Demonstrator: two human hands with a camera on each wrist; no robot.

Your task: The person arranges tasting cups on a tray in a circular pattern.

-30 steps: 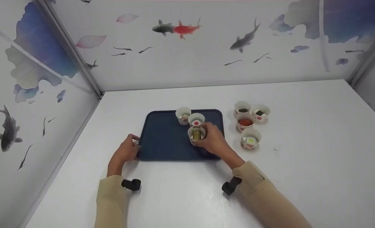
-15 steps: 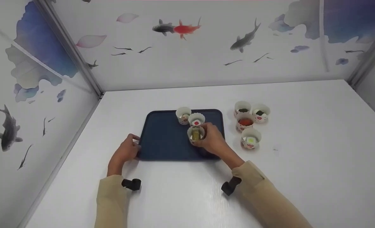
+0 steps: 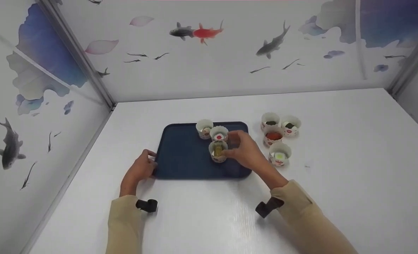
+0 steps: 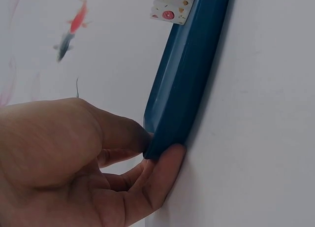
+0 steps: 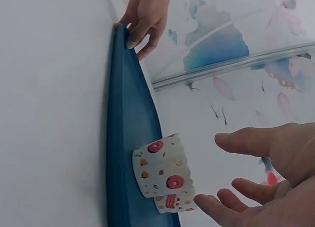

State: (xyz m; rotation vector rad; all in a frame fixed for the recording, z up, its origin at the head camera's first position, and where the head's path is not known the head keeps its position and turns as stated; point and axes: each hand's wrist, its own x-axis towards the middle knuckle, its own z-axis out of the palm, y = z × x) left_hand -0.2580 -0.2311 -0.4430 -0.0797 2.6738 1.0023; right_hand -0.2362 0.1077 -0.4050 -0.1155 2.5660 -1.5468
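Our left hand [image 3: 142, 167] pinches a blue rectangular tray [image 3: 184, 155]; right hand [image 3: 248, 151], spread, gripping nothing, beside a white donut-printed paper cup [image 5: 161, 169].

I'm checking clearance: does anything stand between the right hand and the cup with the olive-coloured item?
Nothing visible does. In the right wrist view, no object stands between the right hand and the olive-item cup. The red-item cup is just behind it, not between them.
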